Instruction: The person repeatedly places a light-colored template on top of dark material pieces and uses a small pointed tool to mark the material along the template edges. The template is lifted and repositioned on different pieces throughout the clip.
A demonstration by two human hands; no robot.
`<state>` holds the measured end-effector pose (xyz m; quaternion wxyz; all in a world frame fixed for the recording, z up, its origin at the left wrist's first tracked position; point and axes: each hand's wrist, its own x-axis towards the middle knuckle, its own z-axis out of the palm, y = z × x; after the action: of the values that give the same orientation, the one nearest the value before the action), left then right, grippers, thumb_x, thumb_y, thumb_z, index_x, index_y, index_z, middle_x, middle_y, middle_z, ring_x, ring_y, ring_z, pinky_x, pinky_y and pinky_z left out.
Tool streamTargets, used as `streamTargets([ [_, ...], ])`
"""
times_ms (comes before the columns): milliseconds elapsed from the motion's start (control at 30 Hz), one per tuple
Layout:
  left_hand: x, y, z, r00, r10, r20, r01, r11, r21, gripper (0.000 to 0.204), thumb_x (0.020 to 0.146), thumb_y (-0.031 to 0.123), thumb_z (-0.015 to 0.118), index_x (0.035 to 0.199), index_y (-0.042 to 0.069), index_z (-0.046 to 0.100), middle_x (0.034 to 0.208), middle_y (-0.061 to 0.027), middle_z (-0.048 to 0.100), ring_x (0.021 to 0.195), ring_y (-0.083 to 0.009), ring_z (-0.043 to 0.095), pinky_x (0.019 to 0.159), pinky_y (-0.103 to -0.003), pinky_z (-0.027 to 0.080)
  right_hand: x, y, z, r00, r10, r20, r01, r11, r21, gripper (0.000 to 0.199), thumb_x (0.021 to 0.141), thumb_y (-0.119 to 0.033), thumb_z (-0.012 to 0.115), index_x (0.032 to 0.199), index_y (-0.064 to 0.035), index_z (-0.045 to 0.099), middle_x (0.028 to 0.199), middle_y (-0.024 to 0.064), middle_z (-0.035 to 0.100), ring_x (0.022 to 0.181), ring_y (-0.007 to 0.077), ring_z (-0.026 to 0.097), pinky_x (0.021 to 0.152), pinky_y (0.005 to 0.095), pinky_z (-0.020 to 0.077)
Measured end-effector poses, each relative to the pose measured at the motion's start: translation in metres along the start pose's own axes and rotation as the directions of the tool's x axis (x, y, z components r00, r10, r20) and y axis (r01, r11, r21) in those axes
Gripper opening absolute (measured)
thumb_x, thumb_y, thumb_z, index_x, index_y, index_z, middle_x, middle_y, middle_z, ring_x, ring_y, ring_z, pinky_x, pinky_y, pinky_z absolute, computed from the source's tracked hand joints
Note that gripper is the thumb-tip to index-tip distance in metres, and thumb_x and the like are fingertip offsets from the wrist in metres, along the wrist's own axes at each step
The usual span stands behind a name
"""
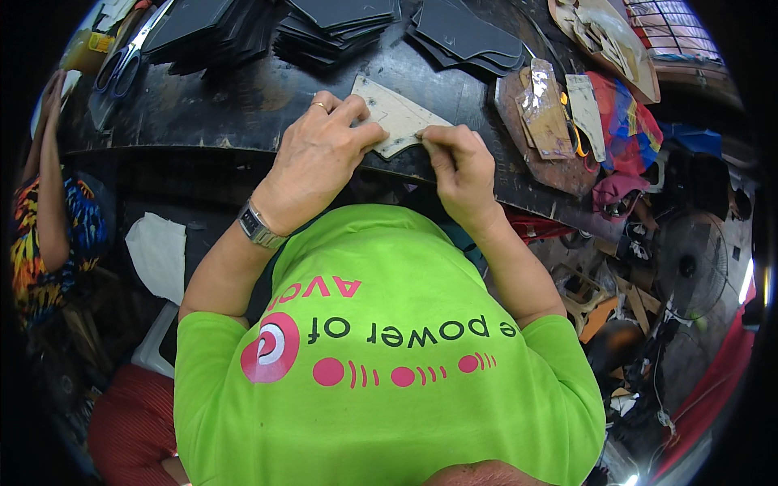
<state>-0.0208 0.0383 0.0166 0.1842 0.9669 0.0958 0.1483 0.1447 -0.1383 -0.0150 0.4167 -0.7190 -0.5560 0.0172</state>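
One dark table (pixel 219 113) curved across the view, its near edge before the person's body. Three stacks of black cut pieces (pixel 332 40) lay toward its far side, beyond the hands. The left forearm (pixel 223 271) slanted up and inward from the bent elbow, and the right forearm (pixel 523 263) leaned inward from the opposite side, so the hands met near the middle of the table's edge.

The left hand (pixel 320 150) lay back upward, its knuckles arched and its fingers bent; index finger and thumb were spread apart, both resting on a pale, angular flat piece. The right hand (pixel 466 166) was turned more on its side, fingers curled toward the palm, index finger and thumb closed in a pinch at the piece's right-hand edge; whatever sat between those tips was too small to tell. The pale piece (pixel 397 113) lay on the table close to its near edge, between the two hands. A metal wristwatch (pixel 258 227) circled the left wrist, and a thin ring (pixel 318 104) showed on one left finger.
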Motion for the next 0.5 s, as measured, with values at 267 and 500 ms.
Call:
streamTargets([
  [267,-0.002,-0.001,0.001,1.000,-0.002,-0.017,0.002,1.000,-0.003,0.022,0.085,0.008,0.072,0.105,0.015,0.078,0.111,-0.0025,0.065,0.104,-0.0285,0.060,0.084,-0.038,0.058,0.007,-0.002,0.000,0.921,0.343,0.184,-0.385,0.731,0.564,0.008,0.104,-0.001,0.063,0.111,0.0000,0.066,0.104,0.0100,0.075,0.090,0.0140,0.068,0.084,0.0286,0.0554],
  [500,-0.001,-0.002,0.003,0.999,-0.005,-0.040,0.004,0.999,-0.046,0.020,0.085,0.009,0.073,0.103,0.016,0.078,0.108,-0.0013,0.065,0.103,-0.0277,0.060,0.084,-0.038,0.059,0.007,-0.011,0.008,0.896,0.388,0.215,-0.435,0.671,0.601,0.009,0.096,0.001,0.071,0.103,-0.0018,0.067,0.098,0.0139,0.073,0.080,0.0221,0.071,0.075,0.0291,0.0547],
])
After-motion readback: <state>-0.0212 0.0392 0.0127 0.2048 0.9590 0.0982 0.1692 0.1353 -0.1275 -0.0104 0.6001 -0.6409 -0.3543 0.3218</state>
